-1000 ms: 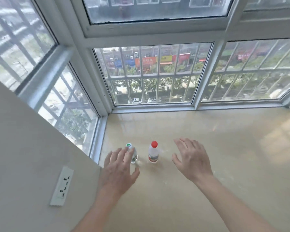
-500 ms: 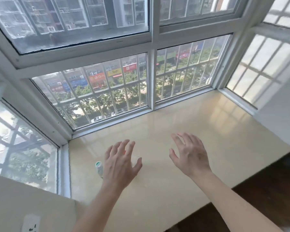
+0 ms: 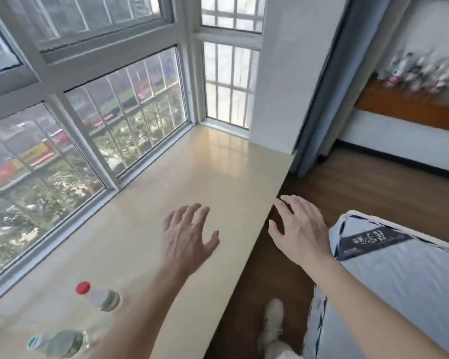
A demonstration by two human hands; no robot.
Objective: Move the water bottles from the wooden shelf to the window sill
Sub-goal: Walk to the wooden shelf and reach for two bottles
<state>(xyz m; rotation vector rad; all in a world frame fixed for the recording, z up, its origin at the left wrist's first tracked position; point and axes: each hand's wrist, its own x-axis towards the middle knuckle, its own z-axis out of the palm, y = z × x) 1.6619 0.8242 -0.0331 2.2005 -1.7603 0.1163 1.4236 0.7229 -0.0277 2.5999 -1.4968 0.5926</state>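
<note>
Two water bottles were seen on the window sill (image 3: 218,177), at the lower left of the view: a red-capped bottle (image 3: 99,296) and, nearer the camera, a green-capped bottle (image 3: 60,343). Nothing was held by either hand. The left hand (image 3: 189,237) was spread above the sill, the right hand (image 3: 301,234) over the wooden floor (image 3: 373,193).

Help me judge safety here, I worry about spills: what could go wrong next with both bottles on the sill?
The left forearm passes close beside the red-capped bottle and green-capped bottle; a swing might knock them over. The mattress corner crowds the narrow floor gap by the window sill, so turning could mean a bump.
</note>
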